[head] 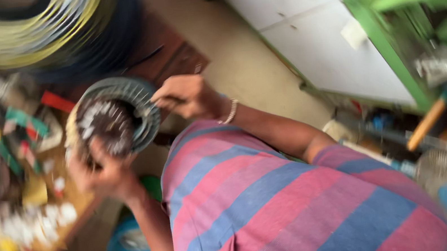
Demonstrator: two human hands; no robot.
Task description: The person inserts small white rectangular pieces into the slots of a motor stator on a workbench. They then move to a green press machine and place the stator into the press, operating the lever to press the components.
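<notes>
We saw both hands working on a round metal stator (117, 118), a slotted ring with a dark core, held tilted above the cluttered surface (46, 209). The left hand (106, 177) was clamped on the ring's lower edge from below, fingers wrapped over the rim. The right hand (186, 96) was pinched together at the ring's right edge, though blur kept us from telling whether it gripped a wire or the rim itself. A light bracelet (229, 111) sat on the right wrist. Above the stator lay a large coil of yellow wire (24, 28), and a blue bowl (128, 250) sat lower down by the left forearm. A green and white machine (337, 32) stood well apart to the right.
</notes>
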